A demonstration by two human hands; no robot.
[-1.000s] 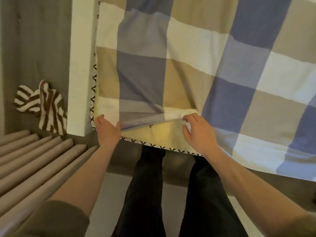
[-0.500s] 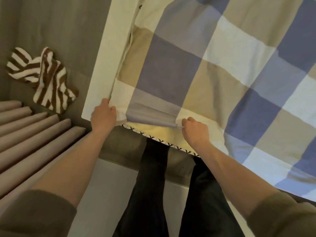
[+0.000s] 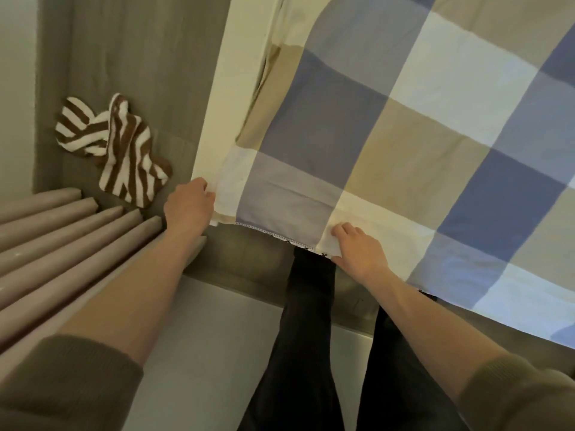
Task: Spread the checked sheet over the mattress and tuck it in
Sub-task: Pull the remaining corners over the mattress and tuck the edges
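The checked sheet [image 3: 404, 126], in blue, beige and white squares, lies over the mattress and reaches its near corner. A strip of the pale mattress [image 3: 217, 98] shows bare along the left side. My left hand [image 3: 188, 206] is closed on the sheet's corner at the mattress's near-left corner. My right hand [image 3: 357, 248] pinches the sheet's hemmed near edge, a little to the right, where a black-and-white trim peeks out below.
A brown-and-white striped cloth [image 3: 115, 150] lies on the grey floor left of the bed. Folds of a pale curtain [image 3: 62, 237] fill the lower left. My dark-trousered legs [image 3: 311, 337] stand against the bed's near edge.
The folded-back flap of sheet is now pulled flat down over the near corner, hiding the yellowish mattress. Both hands shifted with the hem; the view swung right.
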